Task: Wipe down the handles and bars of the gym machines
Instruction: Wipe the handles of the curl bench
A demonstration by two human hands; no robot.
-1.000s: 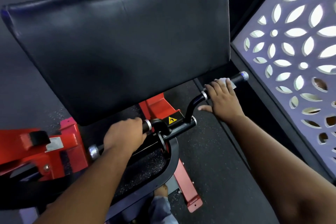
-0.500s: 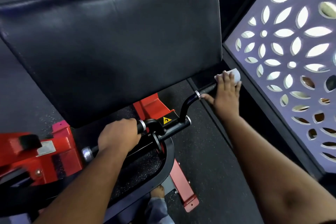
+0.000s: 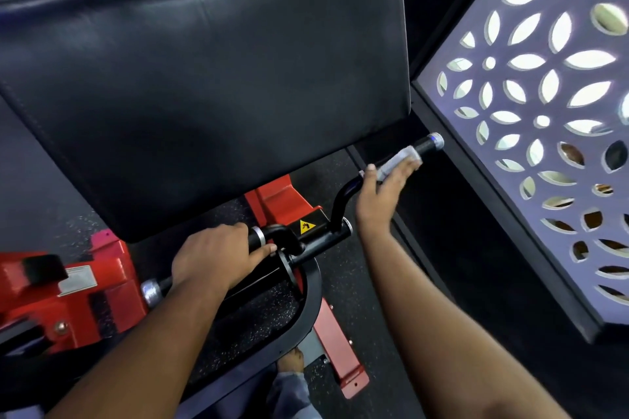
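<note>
Just right hand (image 3: 377,197) with cloth (image 3: 398,161) around handle (image 3: 425,145)

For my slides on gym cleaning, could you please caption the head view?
Right hand wipes the right handle with a cloth while the left hand grips the left handle.
</note>
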